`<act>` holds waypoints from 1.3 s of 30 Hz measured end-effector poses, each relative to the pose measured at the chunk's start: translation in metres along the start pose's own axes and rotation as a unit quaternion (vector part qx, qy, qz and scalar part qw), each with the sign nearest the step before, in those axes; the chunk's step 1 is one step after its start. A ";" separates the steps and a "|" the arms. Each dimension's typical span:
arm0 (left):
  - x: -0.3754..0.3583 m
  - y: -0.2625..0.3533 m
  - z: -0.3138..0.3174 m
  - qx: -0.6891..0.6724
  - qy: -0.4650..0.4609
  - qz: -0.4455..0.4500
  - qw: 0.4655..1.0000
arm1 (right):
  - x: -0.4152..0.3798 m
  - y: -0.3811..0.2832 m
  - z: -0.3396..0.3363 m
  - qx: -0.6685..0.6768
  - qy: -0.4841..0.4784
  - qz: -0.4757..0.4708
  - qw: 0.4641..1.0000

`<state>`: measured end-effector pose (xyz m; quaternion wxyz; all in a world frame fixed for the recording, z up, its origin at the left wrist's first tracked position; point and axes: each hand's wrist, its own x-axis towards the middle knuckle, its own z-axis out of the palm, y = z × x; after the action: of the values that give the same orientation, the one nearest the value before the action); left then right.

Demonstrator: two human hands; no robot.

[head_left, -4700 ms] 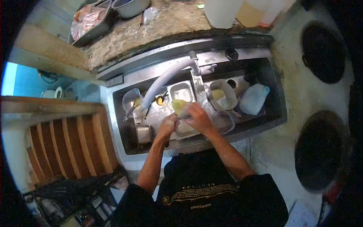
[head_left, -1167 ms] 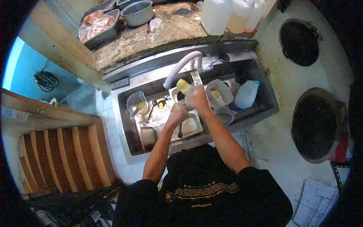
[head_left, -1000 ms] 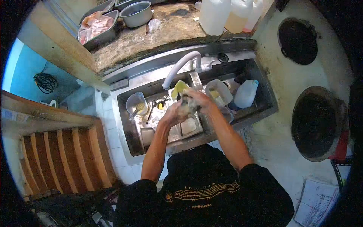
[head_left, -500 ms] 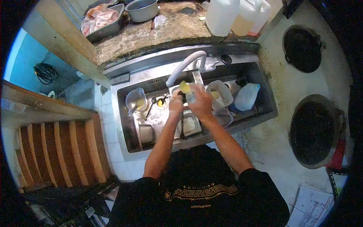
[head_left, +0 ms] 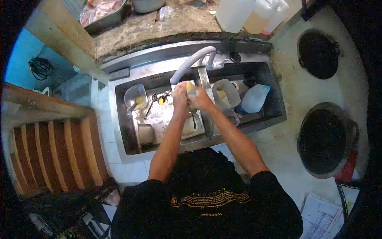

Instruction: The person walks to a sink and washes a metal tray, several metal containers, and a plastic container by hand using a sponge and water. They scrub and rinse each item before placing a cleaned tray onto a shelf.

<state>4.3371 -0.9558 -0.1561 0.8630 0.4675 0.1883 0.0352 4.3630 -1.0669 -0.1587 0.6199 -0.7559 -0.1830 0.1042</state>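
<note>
Both of my hands are close together over the sink's left basin, just below the faucet spout [head_left: 175, 77]. My right hand [head_left: 202, 100] is closed on a yellow sponge [head_left: 189, 85], blurred by motion. My left hand [head_left: 180, 101] is wrapped round a utensil with a dark handle [head_left: 194, 120], whose end shows below the hands; its head is hidden. Under my hands lies a pale rectangular container [head_left: 193, 126]. Left of them are a clear jug [head_left: 135, 96] with a whisk in it, a black ladle [head_left: 151, 106] and a metal container [head_left: 145, 134].
The right basin holds a clear plastic tub [head_left: 227, 94] and a whitish jug [head_left: 255, 98]. On the stone counter [head_left: 187, 26] behind stand large plastic jugs [head_left: 234, 16] and a tray of bagged meat [head_left: 101, 14]. Dark pans [head_left: 326, 139] are at the right, wooden steps [head_left: 59, 155] at the left.
My hands have come closer together, the sponge now between them. Less of the dark handle shows below. The whole view has shifted slightly.
</note>
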 end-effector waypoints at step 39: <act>0.166 -0.175 -0.204 0.536 0.281 0.140 0.784 | 0.000 0.178 -0.188 -0.630 -0.155 0.232 0.725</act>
<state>4.3974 -0.8524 -0.4485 0.3676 0.8457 0.3432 0.1783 4.4612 -1.2658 -0.2930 -0.0796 -0.9646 -0.1189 0.2215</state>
